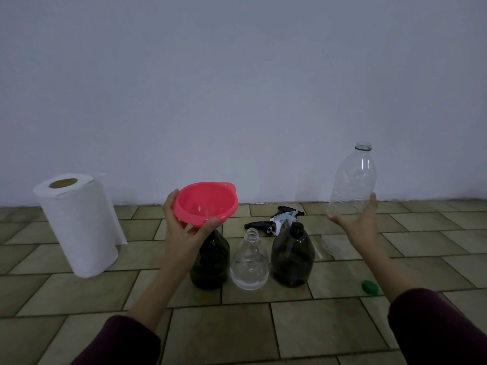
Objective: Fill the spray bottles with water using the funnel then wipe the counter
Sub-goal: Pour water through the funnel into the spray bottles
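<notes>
My left hand grips the rim of a pink funnel, held above a dark spray bottle on the tiled counter. A clear spray bottle with some water at its bottom stands uncapped in the middle. A second dark spray bottle, also uncapped, stands to its right. My right hand holds a clear, uncapped plastic water bottle upright by its base, raised to the right of the row; it looks empty.
A roll of paper towels stands at the left. Spray trigger heads lie behind the bottles near the wall. A green cap lies on the tiles at the right. A wet patch or clear film lies below the raised bottle.
</notes>
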